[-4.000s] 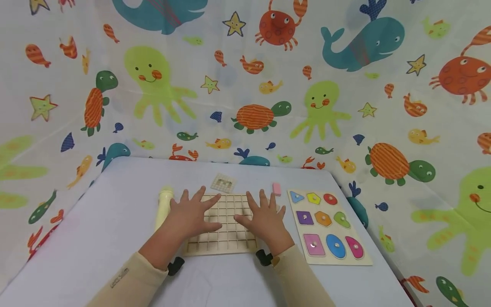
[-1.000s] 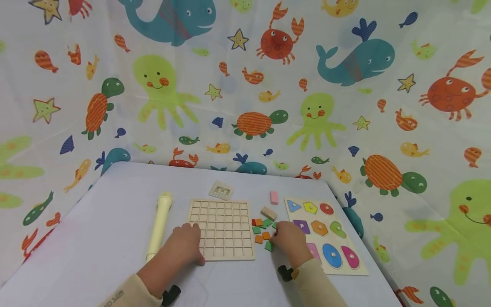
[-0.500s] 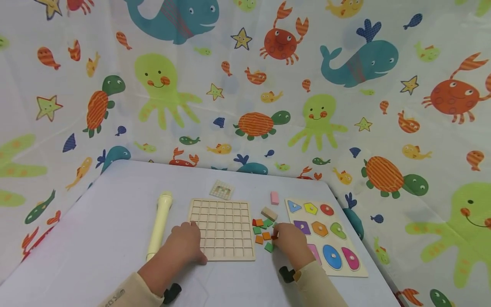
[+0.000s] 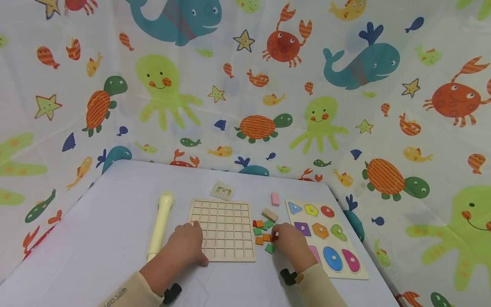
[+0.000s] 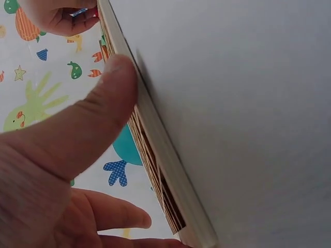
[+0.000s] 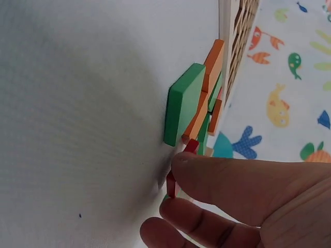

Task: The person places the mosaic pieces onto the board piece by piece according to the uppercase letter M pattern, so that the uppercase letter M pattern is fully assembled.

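My left hand holds the near left corner of a square wooden grid board. In the left wrist view, the thumb lies against the board's front edge, while the other fingers are at its left side. Right of the board, my right hand is low over the table and pinches a small red square tile between thumb and forefinger, partly hidden by the thumb. Another bit of red shows beside the thumb tip. Loose green tiles and orange tiles lie close by.
A shape puzzle board with knobbed pieces lies at the right. Behind the tiles are a plain wooden block and a pink block. A patterned card lies behind the grid board, and a pale yellow tube on its left.
Both hands have come down from open above the board: the left to its corner, the right to the tiles, where it now pinches a red tile. Over the last half second they barely move.
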Tool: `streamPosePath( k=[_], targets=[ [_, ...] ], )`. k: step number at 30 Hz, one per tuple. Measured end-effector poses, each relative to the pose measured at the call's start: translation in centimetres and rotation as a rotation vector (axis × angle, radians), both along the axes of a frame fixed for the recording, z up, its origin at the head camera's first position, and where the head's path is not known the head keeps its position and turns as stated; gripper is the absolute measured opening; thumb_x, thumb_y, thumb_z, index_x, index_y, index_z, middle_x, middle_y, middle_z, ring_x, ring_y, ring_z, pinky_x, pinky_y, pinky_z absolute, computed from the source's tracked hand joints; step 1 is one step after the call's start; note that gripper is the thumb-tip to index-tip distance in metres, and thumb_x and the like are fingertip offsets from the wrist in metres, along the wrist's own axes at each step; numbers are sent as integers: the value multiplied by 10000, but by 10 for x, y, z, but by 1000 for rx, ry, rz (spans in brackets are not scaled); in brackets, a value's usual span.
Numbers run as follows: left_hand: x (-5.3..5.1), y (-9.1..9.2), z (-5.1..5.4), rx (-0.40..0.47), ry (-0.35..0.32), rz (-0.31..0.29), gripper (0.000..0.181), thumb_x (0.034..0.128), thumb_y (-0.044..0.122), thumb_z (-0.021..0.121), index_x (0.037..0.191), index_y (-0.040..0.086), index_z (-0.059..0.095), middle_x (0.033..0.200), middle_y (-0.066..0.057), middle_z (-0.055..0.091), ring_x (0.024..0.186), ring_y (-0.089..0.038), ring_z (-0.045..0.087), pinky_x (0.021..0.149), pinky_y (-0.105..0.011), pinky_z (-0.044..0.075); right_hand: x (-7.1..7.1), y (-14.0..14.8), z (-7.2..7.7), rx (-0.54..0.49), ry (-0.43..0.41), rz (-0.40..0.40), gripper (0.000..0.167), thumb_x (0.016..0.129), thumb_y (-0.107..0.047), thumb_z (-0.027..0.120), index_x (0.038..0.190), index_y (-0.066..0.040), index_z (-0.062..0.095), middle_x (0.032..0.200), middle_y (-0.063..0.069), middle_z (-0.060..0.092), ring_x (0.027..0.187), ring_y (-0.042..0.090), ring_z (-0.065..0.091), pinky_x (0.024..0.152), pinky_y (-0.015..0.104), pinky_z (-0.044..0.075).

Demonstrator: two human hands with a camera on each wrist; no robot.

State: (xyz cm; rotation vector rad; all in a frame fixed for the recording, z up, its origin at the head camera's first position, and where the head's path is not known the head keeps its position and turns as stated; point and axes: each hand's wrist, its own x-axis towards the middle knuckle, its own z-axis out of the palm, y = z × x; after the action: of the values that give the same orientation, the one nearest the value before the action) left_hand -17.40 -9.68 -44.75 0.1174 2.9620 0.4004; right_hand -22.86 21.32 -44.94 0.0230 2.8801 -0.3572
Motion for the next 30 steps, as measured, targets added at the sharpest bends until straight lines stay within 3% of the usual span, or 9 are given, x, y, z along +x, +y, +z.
streamPosePath(
  k=[4, 9, 15, 22, 26, 29, 30],
  targets=[
    [1, 0, 0, -28, 17, -5, 1284, 546, 492, 1043, 1462, -200, 469, 1260, -364, 659, 1138, -509, 656, 926, -572, 585, -1, 0, -1, 2, 29, 6, 98, 930, -191, 829, 1001, -208, 764, 978, -6, 665, 860, 187, 576, 797, 389, 557],
    [1, 1, 2, -53, 25, -7, 1278, 544, 501, 1044, 1454, -198, 482, 1226, -357, 680, 1110, -495, 678, 894, -558, 599, -1, -4, 1, 6, 96, 7, 279, 920, -275, 848, 1169, -187, 760, 995, 1, 660, 863, 186, 573, 804, 386, 565],
    [1, 3, -1, -101, 18, -12, 1254, 573, 518, 1032, 1457, -187, 489, 1195, -364, 672, 1092, -486, 679, 872, -546, 601, 2, -18, 14, -22, 165, 87, 171, 928, -292, 839, 1066, -202, 793, 966, -11, 632, 842, 172, 568, 746, 337, 535],
    [2, 4, 0, -93, 18, -6, 1207, 566, 504, 1039, 1411, -192, 529, 1158, -324, 681, 1042, -457, 682, 866, -541, 597, 5, -37, 20, -59, 232, 165, 235, 934, -287, 837, 1144, -195, 787, 1035, -21, 676, 877, 140, 596, 767, 315, 559],
    [2, 4, 1, -81, 19, -12, 852, 553, 500, 1041, 1068, -98, 721, 1041, -234, 651, 879, -368, 636, 780, -502, 589, 6, -46, 21, -90, 278, 215, 215, 940, -275, 832, 1139, -206, 784, 1020, -46, 675, 925, 135, 635, 827, 340, 580],
    [2, 3, 1, -71, 13, -14, 659, 544, 494, 1042, 832, -2, 718, 985, -196, 584, 808, -332, 573, 729, -479, 573, 7, -54, 22, -89, 321, 256, 215, 936, -269, 835, 1135, -202, 788, 986, -49, 665, 906, 126, 634, 807, 319, 568],
    [3, 3, 2, -63, 7, -9, 648, 544, 490, 1044, 817, 3, 715, 987, -198, 566, 809, -338, 567, 724, -479, 572, 7, -56, 22, -87, 330, 266, 220, 934, -271, 837, 1137, -202, 788, 980, -46, 667, 894, 122, 626, 793, 308, 559]
  ],
)
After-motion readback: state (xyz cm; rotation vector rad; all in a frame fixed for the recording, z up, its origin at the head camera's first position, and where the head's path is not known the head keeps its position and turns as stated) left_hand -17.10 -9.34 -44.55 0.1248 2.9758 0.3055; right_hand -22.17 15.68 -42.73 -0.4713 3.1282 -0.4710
